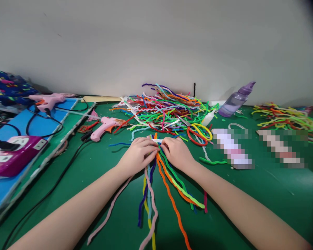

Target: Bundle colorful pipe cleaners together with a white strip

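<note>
Near the middle of the green table, my left hand (141, 153) is closed on one end of a white strip (157, 140). My right hand (176, 151) pinches the strip's other end, a short way to the right. Several coloured pipe cleaners (171, 194) in orange, green, pink, purple and yellow come together between my hands and fan out toward me. The fingertips partly hide where they meet. Just beyond my right hand lie scissors (200, 133) with red and yellow handles.
A big pile of pipe cleaners (161, 107) lies by the wall. Left are two pink glue guns (105, 127), black cords and a magenta power strip (15, 154). Right are a purple bottle (234, 102), a small white bottle (208, 118) and more pipe cleaners (289, 119).
</note>
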The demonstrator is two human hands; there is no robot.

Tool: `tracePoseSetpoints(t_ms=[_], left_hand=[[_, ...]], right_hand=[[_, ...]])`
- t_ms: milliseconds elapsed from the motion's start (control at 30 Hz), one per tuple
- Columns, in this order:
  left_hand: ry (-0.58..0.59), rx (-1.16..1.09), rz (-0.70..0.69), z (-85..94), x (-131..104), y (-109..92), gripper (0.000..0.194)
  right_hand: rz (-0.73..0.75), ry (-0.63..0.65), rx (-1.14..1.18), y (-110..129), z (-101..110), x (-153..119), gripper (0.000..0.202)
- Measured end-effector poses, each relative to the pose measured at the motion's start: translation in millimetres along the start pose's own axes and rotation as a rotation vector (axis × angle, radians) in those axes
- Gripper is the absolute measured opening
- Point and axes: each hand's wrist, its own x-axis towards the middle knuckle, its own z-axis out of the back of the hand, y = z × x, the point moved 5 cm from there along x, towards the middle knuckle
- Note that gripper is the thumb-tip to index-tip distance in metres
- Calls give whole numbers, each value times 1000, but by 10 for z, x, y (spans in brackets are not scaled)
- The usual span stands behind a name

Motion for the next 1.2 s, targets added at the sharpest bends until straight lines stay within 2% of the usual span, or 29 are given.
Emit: tracePoseSetpoints(t_ms=[200, 367, 567, 800, 1067, 1200], left_hand=[[-4, -26, 19, 0, 9, 8, 25], [2, -35, 16, -5, 7, 10, 25], [14, -26, 9, -12, 9, 13, 25], [11, -38, -17, -8, 18, -7, 27], [-5, -47, -9, -10, 11, 6, 27], [-2, -51, 9, -23, 10, 12, 27]], right_hand=[[67, 3, -100, 35, 103, -8, 18], [55, 90, -207, -26, 232, -47, 15], [38, 141, -253, -76, 191, -34, 17], [261, 136, -295, -22, 150, -45, 15], [409, 90, -315, -2, 148, -52, 17], [356, 84, -339, -12, 143, -52, 15]])
